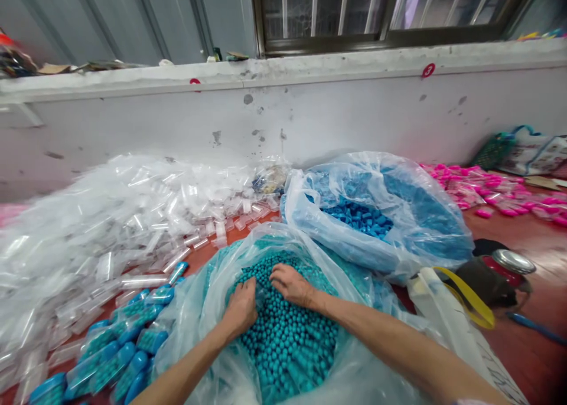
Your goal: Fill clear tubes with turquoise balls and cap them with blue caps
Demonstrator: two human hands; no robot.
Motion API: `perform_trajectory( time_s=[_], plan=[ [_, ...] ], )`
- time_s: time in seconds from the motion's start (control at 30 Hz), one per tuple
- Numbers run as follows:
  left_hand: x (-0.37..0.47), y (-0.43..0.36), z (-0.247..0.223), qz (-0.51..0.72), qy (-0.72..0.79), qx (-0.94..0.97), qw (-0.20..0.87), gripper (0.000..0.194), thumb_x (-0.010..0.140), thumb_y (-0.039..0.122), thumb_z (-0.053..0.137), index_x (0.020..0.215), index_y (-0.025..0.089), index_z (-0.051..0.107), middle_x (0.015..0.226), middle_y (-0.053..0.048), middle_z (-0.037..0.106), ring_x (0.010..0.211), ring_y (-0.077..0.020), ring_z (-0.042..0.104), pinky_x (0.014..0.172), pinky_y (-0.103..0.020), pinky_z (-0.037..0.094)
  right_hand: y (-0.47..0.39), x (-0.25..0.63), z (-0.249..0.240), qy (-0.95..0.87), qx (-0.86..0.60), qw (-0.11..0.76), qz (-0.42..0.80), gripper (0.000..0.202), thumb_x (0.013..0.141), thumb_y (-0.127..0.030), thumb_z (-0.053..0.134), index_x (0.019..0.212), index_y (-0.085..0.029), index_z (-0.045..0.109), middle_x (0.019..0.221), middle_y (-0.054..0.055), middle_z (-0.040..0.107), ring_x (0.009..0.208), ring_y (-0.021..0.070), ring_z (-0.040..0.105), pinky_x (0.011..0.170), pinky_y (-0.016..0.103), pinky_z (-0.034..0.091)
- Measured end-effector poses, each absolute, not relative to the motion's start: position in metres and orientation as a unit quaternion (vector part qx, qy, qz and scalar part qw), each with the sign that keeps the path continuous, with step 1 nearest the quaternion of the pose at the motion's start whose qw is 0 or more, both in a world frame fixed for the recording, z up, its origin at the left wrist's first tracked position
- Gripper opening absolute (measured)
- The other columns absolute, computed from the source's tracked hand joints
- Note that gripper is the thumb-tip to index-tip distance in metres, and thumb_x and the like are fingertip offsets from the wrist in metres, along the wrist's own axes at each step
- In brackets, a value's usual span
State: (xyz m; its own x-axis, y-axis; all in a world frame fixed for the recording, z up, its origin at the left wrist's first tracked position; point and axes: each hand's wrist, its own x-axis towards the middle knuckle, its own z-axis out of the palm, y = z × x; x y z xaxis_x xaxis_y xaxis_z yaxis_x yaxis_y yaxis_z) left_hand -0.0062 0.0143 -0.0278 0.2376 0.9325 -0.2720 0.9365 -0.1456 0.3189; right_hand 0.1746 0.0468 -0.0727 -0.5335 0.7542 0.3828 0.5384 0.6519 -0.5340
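Note:
A large clear plastic bag stands open, holding a mass of small teal balls. Inside it, my left hand rests at the left side of the balls with its fingers curled. To its right, my right hand reaches onto the balls near the back of the bag, fingers bent down. A small gap separates the two hands. Whatever lies within either hand's fingers is too small or hidden to make out.
Clear empty tubes are heaped at the left. Filled tubes with blue caps lie nearer. Behind is a bag of blue caps. Pink-capped tubes lie at the right, beyond a white container and a yellow strap.

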Motion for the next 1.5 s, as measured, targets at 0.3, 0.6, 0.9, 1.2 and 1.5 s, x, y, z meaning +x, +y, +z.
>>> perform_trajectory(
  time_s=[0.3,0.6,0.9,1.2,1.5],
  plan=[
    [0.001,-0.001,-0.032,-0.052,0.655,0.732,0.18,0.048,0.058,0.008,0.053,0.105,0.011,0.046,0.108,-0.015,0.054,0.098,-0.0271,0.052,0.082,-0.032,0.039,0.111,0.188,-0.094,-0.706,-0.535,0.407,0.222,0.023,0.08,-0.016,0.047,0.096,-0.013,0.063,0.103,0.011,0.06,0.101,0.0216,0.051,0.093,0.037,0.036],
    [0.011,-0.002,-0.044,0.015,0.704,0.676,0.216,0.072,0.056,0.005,0.052,0.125,0.003,0.03,0.123,-0.019,0.043,0.114,-0.0293,0.043,0.095,-0.033,0.031,0.108,0.172,-0.09,-0.71,-0.47,0.443,0.281,0.016,0.078,-0.025,0.054,0.083,-0.018,0.068,0.089,0.006,0.065,0.09,0.018,0.056,0.087,0.03,0.04],
    [0.016,-0.002,-0.05,0.051,0.725,0.646,0.233,0.084,0.05,0.009,0.06,0.126,-0.001,0.024,0.125,-0.023,0.039,0.117,-0.0344,0.039,0.098,-0.036,0.029,0.071,0.121,-0.088,-0.63,-0.498,0.463,0.375,0.037,0.084,-0.041,0.041,0.078,-0.016,0.068,0.079,0.003,0.068,0.078,0.019,0.06,0.076,0.03,0.045],
    [0.019,-0.011,-0.052,0.146,0.735,0.615,0.246,0.084,0.051,0.01,0.055,0.128,0.007,0.022,0.132,-0.019,0.039,0.123,-0.028,0.035,0.103,-0.033,0.027,0.07,0.13,-0.094,-0.588,-0.533,0.471,0.385,0.059,0.087,-0.048,0.022,0.081,-0.011,0.068,0.079,0.01,0.068,0.078,0.0224,0.061,0.075,0.035,0.046],
    [0.014,-0.008,-0.055,0.143,0.72,0.637,0.236,0.083,0.05,0.016,0.056,0.126,0.014,0.024,0.131,-0.016,0.041,0.122,-0.0315,0.037,0.104,-0.039,0.024,0.127,0.149,-0.087,-0.743,-0.413,0.419,0.319,0.021,0.074,-0.028,0.054,0.088,-0.019,0.067,0.11,0.006,0.061,0.109,0.0209,0.049,0.097,0.035,0.033]
  ],
)
